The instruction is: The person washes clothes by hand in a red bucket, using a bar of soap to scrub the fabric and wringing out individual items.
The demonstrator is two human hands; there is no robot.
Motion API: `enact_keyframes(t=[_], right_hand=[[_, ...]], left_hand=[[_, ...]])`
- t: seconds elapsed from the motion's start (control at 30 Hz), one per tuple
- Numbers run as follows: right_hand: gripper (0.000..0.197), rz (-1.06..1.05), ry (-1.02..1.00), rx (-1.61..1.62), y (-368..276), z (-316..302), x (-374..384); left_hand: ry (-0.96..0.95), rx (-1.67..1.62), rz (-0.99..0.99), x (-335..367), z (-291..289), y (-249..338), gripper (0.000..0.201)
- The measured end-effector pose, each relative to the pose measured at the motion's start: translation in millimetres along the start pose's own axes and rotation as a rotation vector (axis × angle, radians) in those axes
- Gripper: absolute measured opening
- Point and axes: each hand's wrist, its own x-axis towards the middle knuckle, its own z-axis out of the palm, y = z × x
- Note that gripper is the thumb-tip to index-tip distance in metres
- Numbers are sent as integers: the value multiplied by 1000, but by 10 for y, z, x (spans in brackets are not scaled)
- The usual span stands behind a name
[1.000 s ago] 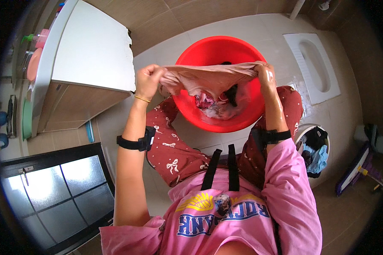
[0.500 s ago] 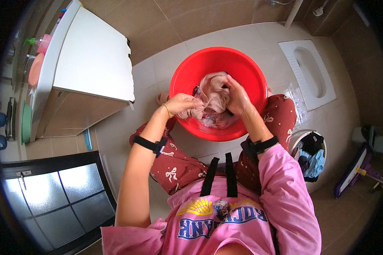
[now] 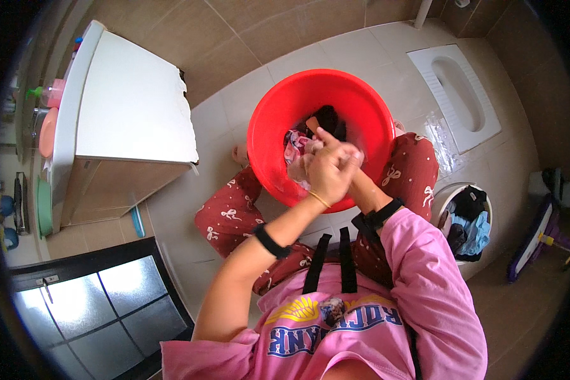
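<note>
Over the red basin, my left hand lies across my right hand, its fingers curled and slightly blurred. A pale pink cloth bunches out from under my left hand, which grips it. Most of my right hand is covered by the left, so its fingers cannot be made out clearly. Beside the pale cloth, a pink, white and dark patterned cloth lies in the basin. Dark cloth sits at the basin's far side.
The basin stands between my knees on the tiled floor. To the right are a white bucket of dark and blue clothes, a squat toilet and a purple-and-white floor tool. A white-topped cabinet stands left, near a glass-paned door.
My left hand has moved right, across my right hand. The pale cloth, earlier spread between both hands, is now bunched low beneath them, exposing the patterned and dark cloths.
</note>
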Motion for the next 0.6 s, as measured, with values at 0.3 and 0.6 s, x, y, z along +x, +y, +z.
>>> enact_keyframes(t=[0.3, 0.6], right_hand=[[28, 173, 198, -234, 196, 770, -308], [42, -92, -305, -694, -464, 765, -334]], left_hand=[[-179, 347, -773, 222, -908, -1847, 36], [-783, -355, -534, 356, -1048, -868, 38]])
